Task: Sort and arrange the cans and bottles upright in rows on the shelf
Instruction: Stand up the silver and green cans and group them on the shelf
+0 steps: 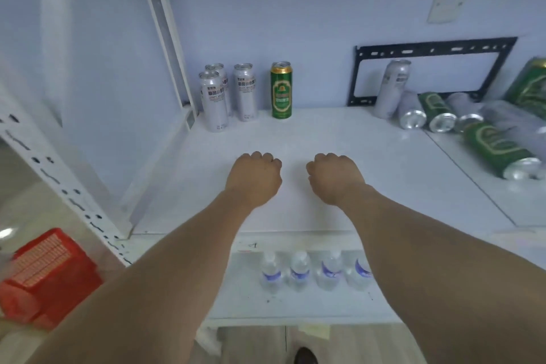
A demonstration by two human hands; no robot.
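Three silver cans (215, 100) stand upright at the back left of the white shelf (325, 139), with one upright green can (281, 90) to their right. At the back right a silver can (391, 89) leans upright beside a pile of several green and silver cans (499, 151) lying on their sides. My left hand (255, 177) and my right hand (335, 177) hover over the middle of the shelf, both with fingers curled into fists and holding nothing. Several water bottles (314, 272) stand in a row on the lower shelf.
A black metal frame (431, 50) leans on the back wall behind the pile. A white perforated upright (59, 180) runs at the left. A red plastic basket (47, 275) sits on the floor at lower left.
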